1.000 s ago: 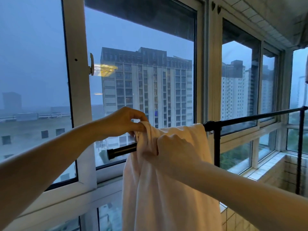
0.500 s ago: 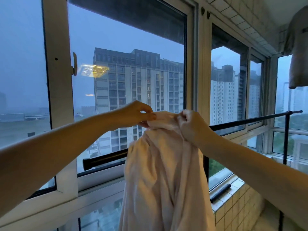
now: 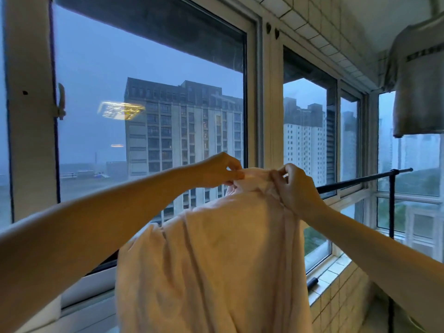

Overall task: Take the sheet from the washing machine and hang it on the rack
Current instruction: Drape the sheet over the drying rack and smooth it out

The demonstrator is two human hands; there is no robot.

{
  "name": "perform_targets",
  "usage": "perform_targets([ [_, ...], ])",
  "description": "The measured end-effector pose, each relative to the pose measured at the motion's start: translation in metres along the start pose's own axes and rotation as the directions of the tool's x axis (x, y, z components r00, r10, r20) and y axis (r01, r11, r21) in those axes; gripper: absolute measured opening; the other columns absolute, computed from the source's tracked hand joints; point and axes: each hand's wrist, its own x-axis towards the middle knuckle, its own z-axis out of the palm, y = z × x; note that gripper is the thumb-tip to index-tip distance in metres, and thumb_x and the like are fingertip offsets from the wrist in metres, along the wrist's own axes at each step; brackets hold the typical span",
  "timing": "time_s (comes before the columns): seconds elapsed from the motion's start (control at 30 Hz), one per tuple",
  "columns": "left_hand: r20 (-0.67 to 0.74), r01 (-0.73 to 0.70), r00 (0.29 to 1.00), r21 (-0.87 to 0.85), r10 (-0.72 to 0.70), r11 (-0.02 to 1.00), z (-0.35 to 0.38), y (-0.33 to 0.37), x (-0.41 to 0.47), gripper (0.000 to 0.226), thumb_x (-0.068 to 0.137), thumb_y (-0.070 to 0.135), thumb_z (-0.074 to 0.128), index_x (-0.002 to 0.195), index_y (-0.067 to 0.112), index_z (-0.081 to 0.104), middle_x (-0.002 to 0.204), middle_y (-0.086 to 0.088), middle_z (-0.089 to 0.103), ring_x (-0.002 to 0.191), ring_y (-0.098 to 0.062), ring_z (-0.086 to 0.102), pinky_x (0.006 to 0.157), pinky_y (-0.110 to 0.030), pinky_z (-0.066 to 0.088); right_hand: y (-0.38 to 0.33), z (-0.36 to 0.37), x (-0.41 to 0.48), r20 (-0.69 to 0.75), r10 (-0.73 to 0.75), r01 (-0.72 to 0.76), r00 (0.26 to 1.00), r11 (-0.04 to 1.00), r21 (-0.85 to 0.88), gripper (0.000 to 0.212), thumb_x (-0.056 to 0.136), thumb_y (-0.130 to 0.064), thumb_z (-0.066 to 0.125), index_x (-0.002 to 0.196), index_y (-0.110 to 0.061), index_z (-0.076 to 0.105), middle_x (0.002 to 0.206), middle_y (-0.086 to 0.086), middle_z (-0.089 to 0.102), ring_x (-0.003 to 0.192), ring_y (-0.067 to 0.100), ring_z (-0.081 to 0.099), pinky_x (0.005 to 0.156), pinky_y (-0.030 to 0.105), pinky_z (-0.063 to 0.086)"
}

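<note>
Left grip [image 3: 221,170] pinches top edge of sheet [image 3: 216,260], thumb against fingertips. Right grip [image 3: 295,188] close beside it, fingers curled round bunched cloth. Sheet hangs below both my grips, pale and creased. Rack bar [image 3: 355,181] runs off rightward from behind right grip, lower than my knuckles. Cannot tell if sheet touches it. Grey shirt [image 3: 418,80] hangs high above right grip.

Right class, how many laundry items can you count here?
2: a pale pink cloth sheet, centre, in front of the black metal rail; a grey T-shirt hanging top right. Others may be hidden.
</note>
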Motion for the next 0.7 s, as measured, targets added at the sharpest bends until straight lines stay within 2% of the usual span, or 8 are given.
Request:
perform_targets([
  [0.1,0.005,-0.027,1.0,-0.026,0.027,0.999,0.014,0.003,0.023,0.021,0.093,0.022,0.057,0.103,0.006,0.065,0.091,-0.002,0.062,0.069,-0.001,0.062,0.052,-0.008,0.046,0.02,-0.012,0.001,0.091,-0.067,0.071,0.994,0.997,-0.04,0.027,0.092,-0.039,0.056,0.096,-0.013,0.047,0.071,-0.005,0.055,0.063,0.007,0.053,0.05,0.013,0.037],
  [0.17,0.019,-0.025,0.999,-0.028,0.026,0.999,0.022,0.006,0.04,0.02,0.093,0.02,0.057,0.103,0.005,0.064,0.088,-0.001,0.06,0.047,0.004,0.052,0.041,-0.009,0.037,0.036,-0.016,0.005,0.102,-0.105,0.116,0.989,0.988,-0.106,0.02,0.095,-0.03,0.054,0.092,-0.01,0.049,0.069,0.0,0.057,0.062,0.012,0.055,0.053,0.014,0.04],
  [0.2,0.022,-0.026,0.999,-0.02,0.027,0.999,0.026,0.009,0.048,0.019,0.092,0.02,0.058,0.104,0.006,0.064,0.09,-0.001,0.06,0.048,0.003,0.051,0.041,-0.01,0.037,0.044,-0.018,0.008,0.07,-0.104,0.113,0.992,0.985,-0.13,0.02,0.096,-0.027,0.051,0.089,-0.008,0.051,0.07,0.004,0.059,0.063,0.017,0.056,0.056,0.02,0.043],
  [0.27,0.016,-0.058,0.998,0.039,0.057,0.998,0.034,0.015,0.064,0.02,0.09,0.021,0.061,0.107,0.01,0.064,0.104,-0.003,0.062,0.074,-0.004,0.059,0.055,-0.013,0.046,0.061,-0.021,0.016,0.002,-0.062,0.062,0.998,0.989,-0.134,0.022,0.098,-0.023,0.046,0.086,-0.006,0.053,0.071,0.008,0.06,0.065,0.022,0.057,0.058,0.03,0.046],
  [0.33,-0.001,-0.097,0.995,0.032,0.097,0.995,0.043,0.02,0.075,0.024,0.089,0.021,0.062,0.112,0.013,0.062,0.113,-0.003,0.061,0.093,-0.009,0.058,0.067,-0.011,0.048,0.078,-0.024,0.021,-0.023,-0.008,0.004,1.0,0.988,-0.152,0.024,0.099,-0.021,0.042,0.083,-0.006,0.052,0.069,0.005,0.057,0.063,0.02,0.056,0.055,0.026,0.044],
  [0.47,0.156,-0.04,0.987,-0.045,0.046,0.998,0.061,0.016,0.083,0.058,0.083,0.011,0.07,0.133,0.024,0.044,0.128,0.002,0.053,0.107,-0.012,0.056,0.085,-0.022,0.05,0.107,-0.027,0.018,0.065,0.079,-0.056,0.995,0.951,-0.303,0.034,0.097,-0.028,0.048,0.066,-0.013,0.05,0.06,0.002,0.055,0.055,0.015,0.054,0.051,0.023,0.04],
  [0.53,0.278,0.034,0.96,-0.077,-0.012,0.996,0.061,0.011,0.078,0.065,0.083,0.007,0.07,0.137,0.027,0.04,0.13,0.001,0.052,0.107,-0.012,0.058,0.087,-0.028,0.053,0.112,-0.03,0.013,0.117,0.102,-0.058,0.988,0.941,-0.332,0.03,0.094,-0.026,0.053,0.069,-0.011,0.057,0.06,0.003,0.061,0.052,0.012,0.059,0.053,0.025,0.049],
  [0.7,0.358,0.064,0.933,-0.072,-0.034,0.995,0.036,0.005,0.036,0.027,0.091,0.016,0.061,0.117,0.022,0.064,0.109,0.006,0.067,0.097,-0.008,0.066,0.078,-0.024,0.056,0.079,-0.026,-0.006,0.103,-0.052,0.088,0.993,0.92,-0.382,0.007,0.09,-0.016,0.058,0.091,-0.012,0.063,0.082,0.004,0.068,0.075,0.015,0.064,0.074,0.033,0.056],
])
